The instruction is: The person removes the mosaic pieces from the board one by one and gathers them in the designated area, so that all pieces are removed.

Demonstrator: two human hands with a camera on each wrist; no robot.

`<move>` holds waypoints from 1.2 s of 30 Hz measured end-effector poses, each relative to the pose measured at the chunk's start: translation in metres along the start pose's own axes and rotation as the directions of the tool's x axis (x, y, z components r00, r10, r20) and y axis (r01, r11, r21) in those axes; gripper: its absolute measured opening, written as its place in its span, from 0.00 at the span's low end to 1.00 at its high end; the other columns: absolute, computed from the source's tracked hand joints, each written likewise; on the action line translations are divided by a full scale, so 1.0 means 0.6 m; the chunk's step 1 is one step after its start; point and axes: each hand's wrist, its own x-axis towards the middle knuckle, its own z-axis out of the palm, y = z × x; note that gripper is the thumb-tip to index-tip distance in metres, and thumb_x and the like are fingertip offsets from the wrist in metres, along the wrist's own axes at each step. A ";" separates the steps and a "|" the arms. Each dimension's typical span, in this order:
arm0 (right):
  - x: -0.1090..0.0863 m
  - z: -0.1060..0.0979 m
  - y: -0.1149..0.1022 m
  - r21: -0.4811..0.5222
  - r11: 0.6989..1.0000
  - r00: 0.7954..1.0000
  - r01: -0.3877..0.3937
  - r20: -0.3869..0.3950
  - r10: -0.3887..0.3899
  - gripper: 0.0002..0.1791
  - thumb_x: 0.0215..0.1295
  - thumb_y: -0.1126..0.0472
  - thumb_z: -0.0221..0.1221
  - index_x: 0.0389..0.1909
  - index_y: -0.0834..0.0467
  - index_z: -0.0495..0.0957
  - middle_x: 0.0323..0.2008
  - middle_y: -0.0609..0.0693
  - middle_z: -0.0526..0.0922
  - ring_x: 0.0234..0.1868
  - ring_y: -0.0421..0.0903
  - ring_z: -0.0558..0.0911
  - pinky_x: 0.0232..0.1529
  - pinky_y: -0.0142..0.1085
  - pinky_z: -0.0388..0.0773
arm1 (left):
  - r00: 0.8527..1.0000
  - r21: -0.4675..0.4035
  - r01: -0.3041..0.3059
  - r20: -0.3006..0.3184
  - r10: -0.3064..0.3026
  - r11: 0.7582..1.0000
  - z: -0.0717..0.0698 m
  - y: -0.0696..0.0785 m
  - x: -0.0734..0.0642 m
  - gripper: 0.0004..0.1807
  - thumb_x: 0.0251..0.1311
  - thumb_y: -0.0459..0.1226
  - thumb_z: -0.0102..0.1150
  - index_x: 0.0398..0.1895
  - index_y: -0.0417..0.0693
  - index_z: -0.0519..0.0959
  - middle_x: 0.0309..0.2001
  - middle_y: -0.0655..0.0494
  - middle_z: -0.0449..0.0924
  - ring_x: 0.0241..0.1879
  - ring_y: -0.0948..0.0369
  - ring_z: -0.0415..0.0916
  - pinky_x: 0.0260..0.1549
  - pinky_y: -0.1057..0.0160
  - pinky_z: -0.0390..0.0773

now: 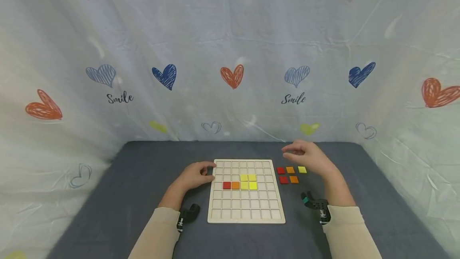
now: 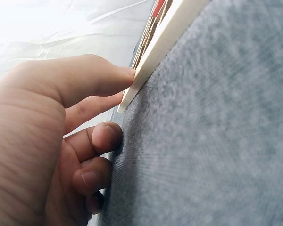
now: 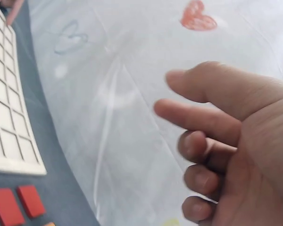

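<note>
A pale wooden grid board [image 1: 246,218] lies on the table, with a red tile [image 1: 227,185], an orange tile [image 1: 235,185] and a block of several yellow tiles [image 1: 248,182] in its cells. At the board's upper left edge, my left hand [image 1: 195,175] touches the rim with thumb and index finger; its other fingers bend loosely beside the board in the left wrist view. My right hand [image 1: 309,156] hovers above the loose tiles right of the board. Thumb and index finger are apart there, and nothing is between them in the right wrist view.
Right of the board lie two red tiles [image 1: 284,180], two orange tiles [image 1: 294,179] and one yellow tile [image 1: 302,169]. A dark grey cloth [image 1: 143,195] covers the table. Behind it hangs a pale curtain [image 1: 258,111] printed with hearts.
</note>
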 end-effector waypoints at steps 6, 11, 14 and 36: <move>0.012 0.033 -0.022 -0.015 0.997 0.996 0.070 -0.049 -0.070 0.16 0.71 0.53 0.66 0.54 0.57 0.86 0.37 0.48 0.74 0.38 0.49 0.69 0.38 0.44 0.69 | 1.000 -0.002 -0.002 0.000 0.002 1.000 -0.003 0.000 0.000 0.24 0.63 0.40 0.70 0.63 0.50 0.82 0.22 0.59 0.67 0.20 0.63 0.59 0.27 0.60 0.65; 0.022 0.067 -0.037 -0.021 0.996 0.996 0.083 -0.030 -0.084 0.14 0.70 0.56 0.67 0.53 0.54 0.87 0.35 0.47 0.72 0.36 0.48 0.69 0.35 0.43 0.68 | 1.000 0.003 -0.006 0.001 0.006 1.000 -0.003 0.000 -0.001 0.24 0.63 0.40 0.70 0.63 0.50 0.82 0.22 0.60 0.67 0.20 0.63 0.60 0.27 0.60 0.65; 0.025 0.090 -0.043 -0.022 0.996 0.996 0.084 -0.006 -0.084 0.14 0.69 0.57 0.67 0.53 0.53 0.87 0.35 0.48 0.72 0.35 0.48 0.69 0.35 0.42 0.68 | 1.000 0.009 -0.008 -0.001 0.008 1.000 -0.002 -0.002 -0.001 0.24 0.63 0.40 0.70 0.63 0.50 0.82 0.22 0.60 0.67 0.20 0.63 0.60 0.27 0.60 0.65; 0.039 0.208 -0.036 -0.191 0.959 0.959 0.211 0.232 -0.164 0.18 0.70 0.62 0.64 0.57 0.64 0.84 0.30 0.45 0.71 0.26 0.42 0.64 0.30 0.35 0.64 | 1.000 0.008 0.013 -0.015 -0.013 1.000 0.001 0.001 0.002 0.24 0.62 0.40 0.71 0.62 0.50 0.82 0.21 0.59 0.67 0.20 0.63 0.60 0.27 0.61 0.64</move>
